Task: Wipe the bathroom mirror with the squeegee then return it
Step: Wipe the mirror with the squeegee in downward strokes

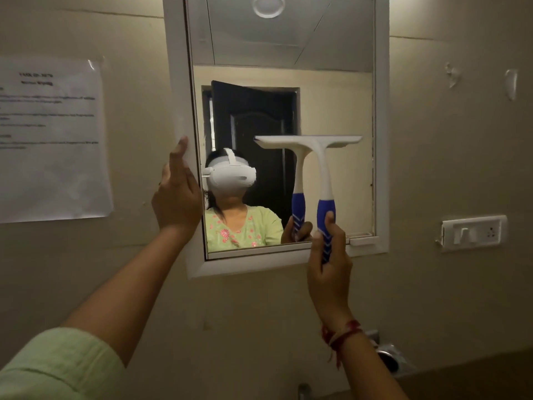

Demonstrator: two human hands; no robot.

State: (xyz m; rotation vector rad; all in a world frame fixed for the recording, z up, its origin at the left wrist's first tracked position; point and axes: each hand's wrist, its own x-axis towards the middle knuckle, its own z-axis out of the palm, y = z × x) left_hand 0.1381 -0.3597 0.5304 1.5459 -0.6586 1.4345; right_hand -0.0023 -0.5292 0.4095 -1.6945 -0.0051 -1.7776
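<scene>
**Two hands are working at the mirror**

Head view: you are facing the mirror (331, 96), which is hanging in its white surround (176, 67) at the centre and top of the frame. Your right hand (328, 269), at lower centre-right, is gripping the squeegee (324, 174) by the blue lower part of its handle, fingers wrapping round it and the thumb lying up along the grip. You are holding the squeegee upright, handle down. Its white blade is lying level against the glass in the right half of the mirror, its reflection meeting it. The handle's lower end is crossing the surround's bottom rail.

Your left hand (177, 194), at centre-left, is holding nothing. Its fingers are reaching upward, nearly straight, and resting against the surround's left rail. A pale green sleeve (57, 368) is covering that arm at lower left, and a red thread (341, 334) is circling your right wrist.

A printed sheet of paper (52, 140) is sticking to the wall at the left edge, its text too blurred to read. A white switch plate (473, 232) is sitting on the wall right of the mirror. A metal fitting (389, 356) is showing beside your right forearm at lower right.
</scene>
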